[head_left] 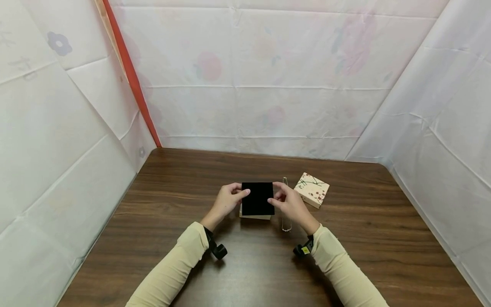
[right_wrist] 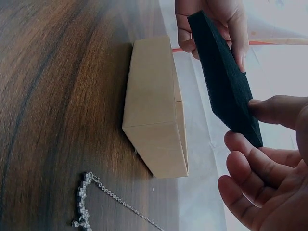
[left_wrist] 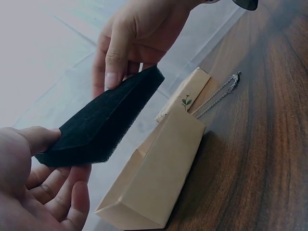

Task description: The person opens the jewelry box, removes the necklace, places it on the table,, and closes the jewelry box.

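Black foam pad [head_left: 258,200]; plain beige box [right_wrist: 151,91]; at the pad's three o'clock, a cream lid [head_left: 311,189] with red blossoms, green stems; silvery necklace [right_wrist: 82,202]; brown wood-grained table [head_left: 153,221]; pale-yellow sleeves [head_left: 166,266]; white sheets [head_left: 245,111], faintly pink-printed.

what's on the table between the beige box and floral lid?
The jewelry chain, seen in the head view: right of the beige box under the black pad, left of the floral lid. The right hand hides its middle.

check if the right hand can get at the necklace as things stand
Probably yes, once it lets go: the right hand pinches one side of the black pad, but the necklace lies close by on the table, with nothing seen resting on it.
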`<state>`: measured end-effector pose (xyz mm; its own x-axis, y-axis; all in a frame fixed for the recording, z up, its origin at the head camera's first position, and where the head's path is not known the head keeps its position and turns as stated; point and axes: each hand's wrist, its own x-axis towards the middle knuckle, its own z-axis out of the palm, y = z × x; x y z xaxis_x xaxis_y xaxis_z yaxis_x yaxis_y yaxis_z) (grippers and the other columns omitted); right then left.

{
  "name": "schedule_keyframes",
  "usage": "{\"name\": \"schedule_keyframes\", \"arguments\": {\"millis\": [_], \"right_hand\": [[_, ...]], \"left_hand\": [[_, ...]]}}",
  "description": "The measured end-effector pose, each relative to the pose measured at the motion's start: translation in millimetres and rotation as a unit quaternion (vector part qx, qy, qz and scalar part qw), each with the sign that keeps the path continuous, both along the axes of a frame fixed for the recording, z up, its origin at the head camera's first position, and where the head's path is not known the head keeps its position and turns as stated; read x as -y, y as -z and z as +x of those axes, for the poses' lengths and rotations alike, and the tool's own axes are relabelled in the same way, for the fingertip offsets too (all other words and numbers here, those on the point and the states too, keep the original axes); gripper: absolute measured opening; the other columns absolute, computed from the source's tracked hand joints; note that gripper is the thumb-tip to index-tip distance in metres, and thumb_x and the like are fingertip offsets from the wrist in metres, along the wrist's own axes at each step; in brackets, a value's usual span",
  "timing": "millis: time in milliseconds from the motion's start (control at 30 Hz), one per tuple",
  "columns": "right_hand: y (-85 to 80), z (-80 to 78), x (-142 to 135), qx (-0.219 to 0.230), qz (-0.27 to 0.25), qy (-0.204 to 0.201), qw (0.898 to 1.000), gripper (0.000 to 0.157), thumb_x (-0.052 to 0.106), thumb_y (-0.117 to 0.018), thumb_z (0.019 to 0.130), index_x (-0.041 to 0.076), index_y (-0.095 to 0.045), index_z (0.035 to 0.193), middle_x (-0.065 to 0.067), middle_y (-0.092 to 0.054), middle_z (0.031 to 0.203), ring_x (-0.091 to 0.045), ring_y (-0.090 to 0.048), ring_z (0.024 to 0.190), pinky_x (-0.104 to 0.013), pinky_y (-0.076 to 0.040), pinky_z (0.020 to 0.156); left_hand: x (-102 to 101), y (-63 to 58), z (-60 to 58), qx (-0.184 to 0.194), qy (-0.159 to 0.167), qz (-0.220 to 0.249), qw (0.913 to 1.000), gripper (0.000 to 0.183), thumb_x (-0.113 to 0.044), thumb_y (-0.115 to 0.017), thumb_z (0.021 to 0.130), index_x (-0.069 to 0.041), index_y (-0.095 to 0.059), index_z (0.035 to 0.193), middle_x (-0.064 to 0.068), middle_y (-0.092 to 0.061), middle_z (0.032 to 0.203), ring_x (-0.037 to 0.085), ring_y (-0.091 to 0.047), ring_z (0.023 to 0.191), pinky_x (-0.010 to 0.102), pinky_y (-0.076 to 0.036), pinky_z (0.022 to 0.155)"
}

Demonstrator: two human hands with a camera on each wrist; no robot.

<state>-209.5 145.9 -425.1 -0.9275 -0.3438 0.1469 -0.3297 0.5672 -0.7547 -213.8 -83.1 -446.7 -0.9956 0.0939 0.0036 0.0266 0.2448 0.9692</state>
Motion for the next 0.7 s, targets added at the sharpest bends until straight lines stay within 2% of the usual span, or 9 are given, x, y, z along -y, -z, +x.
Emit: {"name": "schedule_keyframes", "arguments": {"millis": [167, 267, 533, 700], "right_hand": [[-0.3, -0.9, 0.8, -0.005, 0.002, 0.015, 1.0, 0.052, 0.016, -0.072, 0.088, 0.0, -0.053, 0.134, -0.005, -0.07, 0.082, -0.011, -0.056, 0.069, -0.025, -0.045, 0.065], [-0.5, -1.9, 1.6, -0.005, 0.003, 0.022, 1.0, 0.051, 0.016, -0.072, 0.088, 0.0, -0.053, 0.133, -0.005, -0.07, 0.082, -0.012, -0.056, 0.069, -0.025, -0.045, 0.066], [-0.1, -4.5, 2.6, 0.003, 0.009, 0.032, 0.999, 0.051, 0.017, -0.072, 0.088, 0.002, -0.054, 0.133, -0.005, -0.07, 0.082, -0.011, -0.057, 0.069, -0.028, -0.046, 0.068], [-0.3, -5.8, 3.2, 0.015, 0.003, 0.034, 0.999, 0.051, 0.017, -0.071, 0.089, 0.002, -0.053, 0.134, -0.006, -0.069, 0.083, -0.012, -0.056, 0.07, -0.029, -0.046, 0.068]], "left_hand": [[-1.5, 1.0, -1.3, -0.011, -0.001, -0.006, 0.9999, 0.029, -0.026, -0.069, 0.091, -0.001, -0.07, 0.107, 0.002, -0.063, 0.075, 0.012, -0.055, 0.063, 0.03, -0.049, 0.063], [-2.4, 1.3, -2.6, -0.015, -0.007, -0.009, 0.9998, 0.03, -0.025, -0.069, 0.091, 0.0, -0.07, 0.108, 0.002, -0.063, 0.074, 0.01, -0.055, 0.062, 0.026, -0.047, 0.06], [-4.0, 1.4, -4.9, -0.022, -0.032, -0.018, 0.9991, 0.034, -0.026, -0.071, 0.09, -0.001, -0.071, 0.113, 0.008, -0.067, 0.08, 0.01, -0.057, 0.059, 0.029, -0.053, 0.061], [-4.5, 2.1, -5.2, -0.027, -0.038, -0.023, 0.9986, 0.039, -0.026, -0.071, 0.09, 0.0, -0.069, 0.119, 0.013, -0.07, 0.087, 0.013, -0.063, 0.064, 0.031, -0.056, 0.064]]}}
